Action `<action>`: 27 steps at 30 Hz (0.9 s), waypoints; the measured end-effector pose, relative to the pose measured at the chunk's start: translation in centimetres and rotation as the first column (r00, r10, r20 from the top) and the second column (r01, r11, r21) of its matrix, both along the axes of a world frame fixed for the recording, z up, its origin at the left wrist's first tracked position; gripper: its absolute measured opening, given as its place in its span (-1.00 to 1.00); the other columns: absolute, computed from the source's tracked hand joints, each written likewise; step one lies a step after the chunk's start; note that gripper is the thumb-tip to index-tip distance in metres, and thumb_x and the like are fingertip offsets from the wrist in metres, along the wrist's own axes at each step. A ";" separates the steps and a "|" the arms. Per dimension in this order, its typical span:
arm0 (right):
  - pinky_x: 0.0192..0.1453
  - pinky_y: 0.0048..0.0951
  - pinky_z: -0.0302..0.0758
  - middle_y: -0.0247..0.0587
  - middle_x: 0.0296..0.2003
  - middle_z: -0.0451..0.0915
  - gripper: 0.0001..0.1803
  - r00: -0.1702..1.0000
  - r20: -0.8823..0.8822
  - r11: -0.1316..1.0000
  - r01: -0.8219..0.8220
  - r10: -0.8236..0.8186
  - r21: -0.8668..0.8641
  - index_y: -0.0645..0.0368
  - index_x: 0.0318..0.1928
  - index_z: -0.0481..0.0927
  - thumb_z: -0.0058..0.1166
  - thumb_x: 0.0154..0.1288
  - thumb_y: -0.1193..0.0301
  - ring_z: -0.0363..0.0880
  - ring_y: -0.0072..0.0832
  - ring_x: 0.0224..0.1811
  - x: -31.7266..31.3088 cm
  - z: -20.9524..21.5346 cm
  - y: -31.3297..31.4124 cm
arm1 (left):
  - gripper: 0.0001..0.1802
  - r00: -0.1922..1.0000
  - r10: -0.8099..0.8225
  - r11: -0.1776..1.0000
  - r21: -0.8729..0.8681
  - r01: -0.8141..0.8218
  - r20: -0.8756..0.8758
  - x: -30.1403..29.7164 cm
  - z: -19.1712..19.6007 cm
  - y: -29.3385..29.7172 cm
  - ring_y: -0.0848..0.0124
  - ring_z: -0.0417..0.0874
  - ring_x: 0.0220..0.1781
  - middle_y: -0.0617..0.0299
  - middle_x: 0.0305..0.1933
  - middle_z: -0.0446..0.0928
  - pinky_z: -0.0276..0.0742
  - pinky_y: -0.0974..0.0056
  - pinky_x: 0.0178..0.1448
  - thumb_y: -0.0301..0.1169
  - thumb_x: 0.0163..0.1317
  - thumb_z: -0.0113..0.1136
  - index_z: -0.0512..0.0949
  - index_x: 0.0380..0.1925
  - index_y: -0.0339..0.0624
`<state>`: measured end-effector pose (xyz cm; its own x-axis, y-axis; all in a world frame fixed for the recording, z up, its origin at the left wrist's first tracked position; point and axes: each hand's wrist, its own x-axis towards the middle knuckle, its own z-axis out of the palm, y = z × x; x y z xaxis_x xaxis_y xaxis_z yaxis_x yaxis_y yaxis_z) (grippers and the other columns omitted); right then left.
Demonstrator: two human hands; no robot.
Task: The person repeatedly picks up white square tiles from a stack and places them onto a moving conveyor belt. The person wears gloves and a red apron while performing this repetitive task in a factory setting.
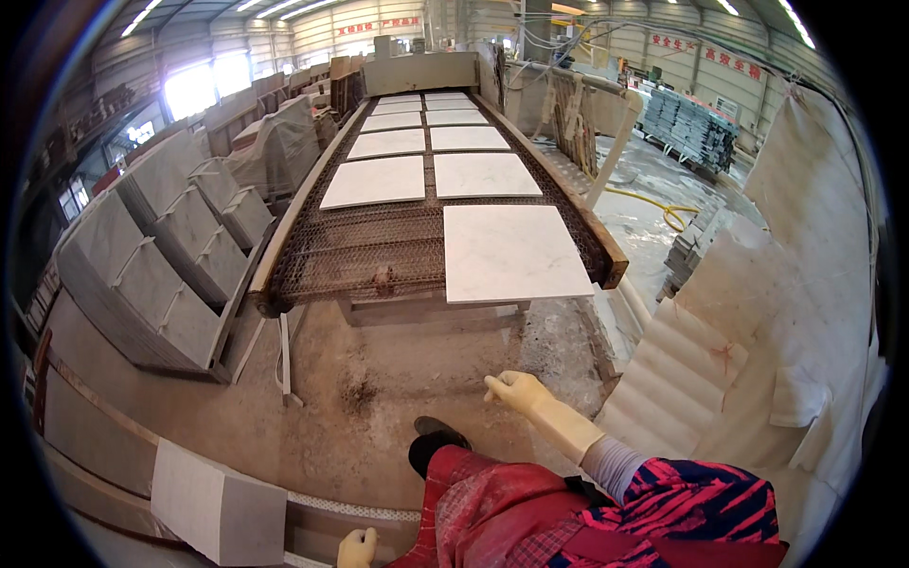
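Observation:
My right hand (517,389), in a cream rubber glove, hangs over the floor in front of the conveyor with its fingers curled in and nothing visible in them. The nearest white stone tile (511,254) lies beyond it, overhanging the front end of the mesh conveyor belt (365,248). At the lower edge my left hand (357,547), in a like glove, shows only in part; its fingers look curled and hold nothing I can see. Close to its left stands a stack of white stone tiles (222,502). More white tiles (374,182) run up the belt in two rows.
Stone slabs (156,275) lean on racks to the left. A white plastic sheet (757,322) hangs and spreads along the right side. Behind it are a yellow hose (670,214) and stacked grey stone (689,128). A machine housing (421,72) spans the belt's far end.

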<state>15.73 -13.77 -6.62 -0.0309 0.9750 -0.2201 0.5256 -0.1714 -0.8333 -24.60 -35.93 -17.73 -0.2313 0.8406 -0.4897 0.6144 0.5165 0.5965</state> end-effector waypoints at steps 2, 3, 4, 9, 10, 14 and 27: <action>-0.04 -0.28 0.47 -0.10 -0.38 0.65 -0.49 0.961 0.264 0.992 -0.105 0.084 0.067 0.18 -0.40 0.63 -0.14 0.32 -0.01 0.61 -0.20 -0.19 0.0 0.3 -0.3 | -0.52 1.000 -0.007 1.000 0.011 0.007 0.006 0.3 0.4 0.3 0.10 0.61 -0.10 -0.09 -0.18 0.60 0.44 0.14 0.02 -0.02 0.27 0.02 0.57 -0.17 -0.27; -0.03 -0.25 0.47 -0.07 -0.37 0.64 -0.49 0.929 0.353 0.979 -0.165 0.113 0.121 0.16 -0.42 0.64 -0.14 0.31 -0.02 0.60 -0.16 -0.18 0.2 -1.3 0.0 | -0.52 1.000 -0.005 1.000 0.020 0.005 0.006 0.5 0.5 0.4 0.09 0.61 -0.11 -0.09 -0.19 0.60 0.44 0.14 0.01 -0.03 0.27 0.02 0.57 -0.17 -0.27; -0.02 -0.22 0.46 -0.03 -0.36 0.63 -0.48 0.888 0.440 0.958 -0.231 0.136 0.168 0.13 -0.44 0.64 -0.14 0.29 -0.04 0.59 -0.12 -0.17 0.0 -1.6 0.2 | -0.52 1.000 -0.002 1.000 0.028 0.002 0.007 0.6 0.7 0.4 0.09 0.61 -0.12 -0.09 -0.20 0.59 0.44 0.14 0.00 -0.03 0.27 0.01 0.57 -0.18 -0.27; -0.01 -0.16 0.45 -0.02 -0.32 0.63 -0.44 0.825 0.538 0.941 -0.299 0.171 0.158 0.16 -0.42 0.64 -0.18 0.29 -0.07 0.57 -0.07 -0.15 -0.8 -2.1 0.3 | -0.51 1.000 -0.022 0.999 0.049 0.021 0.006 -0.1 -0.8 0.4 0.10 0.61 -0.11 -0.09 -0.21 0.60 0.45 0.14 -0.01 -0.02 0.28 0.00 0.58 -0.19 -0.27; -0.01 -0.16 0.45 -0.02 -0.32 0.63 -0.44 0.811 0.560 0.936 -0.310 0.170 0.166 0.17 -0.41 0.64 -0.19 0.30 -0.06 0.57 -0.08 -0.15 -0.8 -2.2 0.3 | -0.51 0.999 -0.032 0.999 0.043 0.032 0.008 -0.1 -0.8 0.5 0.10 0.61 -0.10 -0.09 -0.22 0.60 0.44 0.14 -0.01 -0.02 0.28 -0.01 0.58 -0.20 -0.27; 0.01 -0.17 0.45 -0.08 -0.27 0.64 -0.50 0.812 0.551 0.921 -0.343 0.192 0.185 0.12 -0.36 0.65 -0.15 0.29 -0.03 0.57 -0.11 -0.12 -1.4 -1.7 0.5 | -0.56 0.999 -0.015 0.997 -0.072 0.017 0.031 0.8 1.7 0.9 0.18 0.61 -0.13 -0.01 -0.21 0.60 0.49 0.20 -0.03 -0.08 0.26 0.00 0.59 -0.17 -0.24; 0.03 -0.44 0.48 -0.17 -0.16 0.65 -0.71 0.863 0.304 0.841 -0.480 0.403 0.248 0.08 -0.05 0.62 -0.05 0.33 0.29 0.61 -0.36 -0.07 -10.1 3.3 0.8 | -0.53 0.955 -0.120 0.992 -0.070 0.105 -0.271 -4.3 6.7 3.2 0.03 0.58 -0.04 -0.01 -0.13 0.60 0.46 0.04 0.09 -0.02 0.17 -0.09 0.63 -0.21 -0.12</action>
